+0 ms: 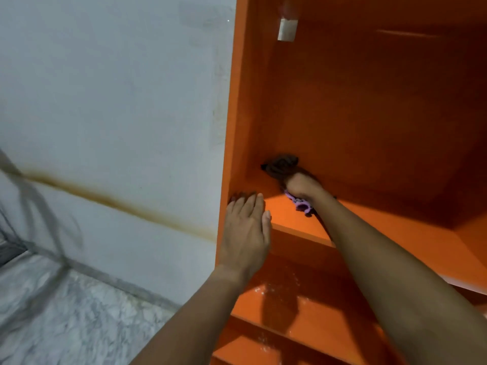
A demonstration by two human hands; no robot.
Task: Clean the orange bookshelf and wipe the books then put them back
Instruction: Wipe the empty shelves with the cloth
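The orange bookshelf (369,106) fills the right half of the head view, and its compartments hold no books. My right hand (303,187) reaches deep into the upper compartment and grips a dark brown cloth (280,164) with a purple edge against the back left corner of the shelf board. My left hand (246,227) lies flat with straight fingers on the front left edge of that same board. Below it, a lower shelf board (276,299) is glossy and speckled with white dust or wet spots.
A white wall (118,101) with a brown stain line stands left of the shelf. Grey marble floor (66,317) lies at the bottom left. A small white tag (287,29) hangs from the compartment's top. A blurred dark strand crosses the far left.
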